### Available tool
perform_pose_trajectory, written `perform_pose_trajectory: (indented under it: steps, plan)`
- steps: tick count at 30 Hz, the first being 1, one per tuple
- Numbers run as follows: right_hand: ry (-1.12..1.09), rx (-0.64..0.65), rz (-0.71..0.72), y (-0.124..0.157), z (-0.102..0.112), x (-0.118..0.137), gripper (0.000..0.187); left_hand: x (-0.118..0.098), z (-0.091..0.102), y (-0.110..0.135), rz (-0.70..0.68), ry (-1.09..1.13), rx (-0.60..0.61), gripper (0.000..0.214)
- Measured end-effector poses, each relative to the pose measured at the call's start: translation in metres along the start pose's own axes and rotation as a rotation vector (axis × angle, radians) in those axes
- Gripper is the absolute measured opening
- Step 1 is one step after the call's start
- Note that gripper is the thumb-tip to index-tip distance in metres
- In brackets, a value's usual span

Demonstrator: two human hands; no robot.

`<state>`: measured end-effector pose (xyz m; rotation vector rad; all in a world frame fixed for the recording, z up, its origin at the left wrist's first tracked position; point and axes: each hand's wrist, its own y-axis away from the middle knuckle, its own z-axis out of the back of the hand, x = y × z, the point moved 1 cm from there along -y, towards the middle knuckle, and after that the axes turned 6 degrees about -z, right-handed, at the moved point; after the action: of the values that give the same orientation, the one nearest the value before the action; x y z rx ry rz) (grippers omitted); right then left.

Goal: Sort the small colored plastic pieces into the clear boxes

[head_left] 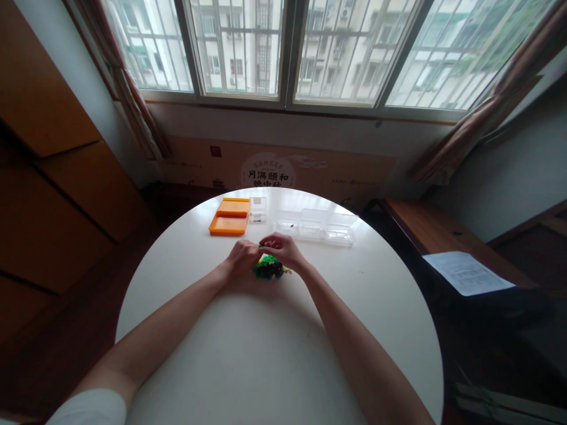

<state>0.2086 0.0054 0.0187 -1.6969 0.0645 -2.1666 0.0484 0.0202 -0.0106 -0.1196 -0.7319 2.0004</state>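
Both hands meet above a small heap of colourful pieces [269, 269], mostly green and black with some blue and yellow, on the white round table [274, 354]. My left hand [243, 255] is closed, its fingertips pressed together at the heap's upper left. Coming from the other side, my right hand [283, 249] pinches with thumb and index finger against the left fingertips. A hint of dark green shows where the fingertips meet, too small to name. The hands partly cover the back of the heap.
Behind my left hand lies an open orange case [229, 216]. Beside it is a small clear box [257, 210]. Open clear plastic boxes [312, 227] stand farther right, with a tiny dark bit in one. A paper sheet [467, 273] rests on the wooden bench [443, 230].
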Motion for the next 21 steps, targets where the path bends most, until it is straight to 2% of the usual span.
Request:
perform_pose_trajectory:
  steps: [16, 21]
  plan:
    - [-0.033, 0.014, -0.016, 0.0011, -0.0004, 0.0, 0.028, 0.0003, 0.0006, 0.0004, 0.017, 0.013, -0.025, 0.035]
    - [-0.072, 0.048, -0.066, 0.0008, 0.0072, 0.0018, 0.035, -0.0007, 0.0039, -0.0013, 0.018, -0.006, -0.018, 0.031]
